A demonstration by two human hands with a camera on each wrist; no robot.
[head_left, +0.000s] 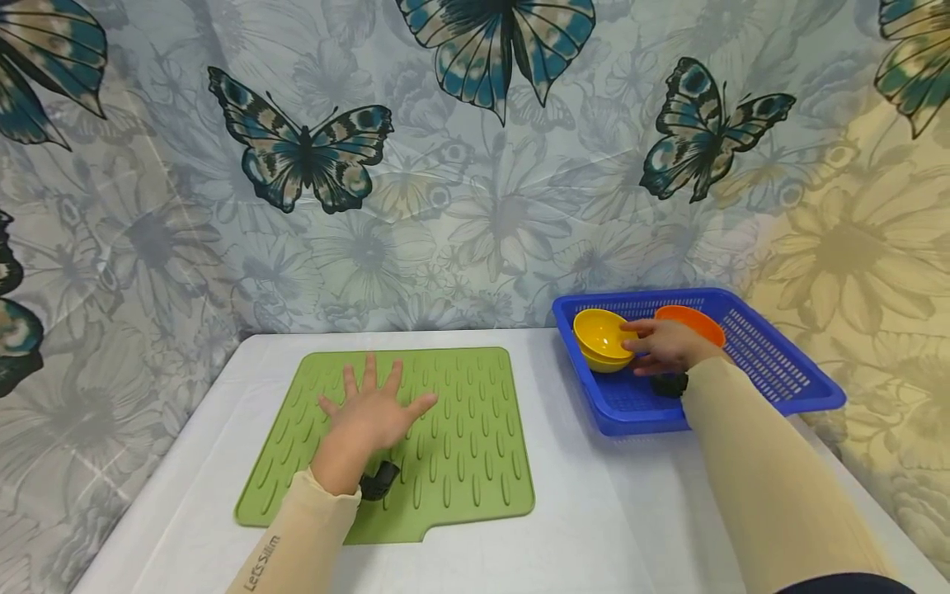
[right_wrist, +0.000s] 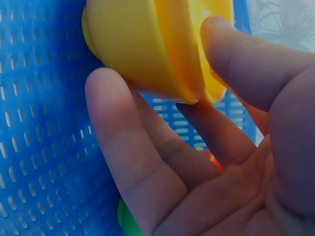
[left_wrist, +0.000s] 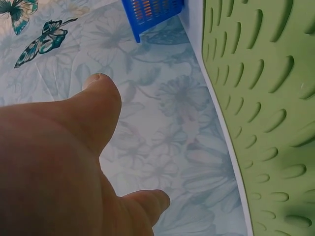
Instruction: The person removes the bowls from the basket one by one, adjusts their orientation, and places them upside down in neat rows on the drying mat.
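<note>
Two yellow bowls point(head_left: 599, 332) sit one inside the other in the left part of a blue plastic basket point(head_left: 797, 396). My right hand point(head_left: 668, 345) is at their right side. In the right wrist view its thumb point(right_wrist: 221, 44) lies over the rim of the upper yellow bowl point(right_wrist: 133, 44), and the fingers point(right_wrist: 115, 113) curl under the outer wall. My left hand point(head_left: 371, 417) is spread with straight fingers over a green drying mat point(head_left: 475, 429) and holds nothing. In the left wrist view the thumb point(left_wrist: 101, 108) stands out beside the mat.
An orange bowl point(head_left: 690, 320) stands in the basket behind my right hand. Part of a green item point(right_wrist: 129, 219) shows low in the right wrist view. The white-covered table point(head_left: 579, 511) ends at a butterfly-patterned cloth point(head_left: 512, 214) at the back.
</note>
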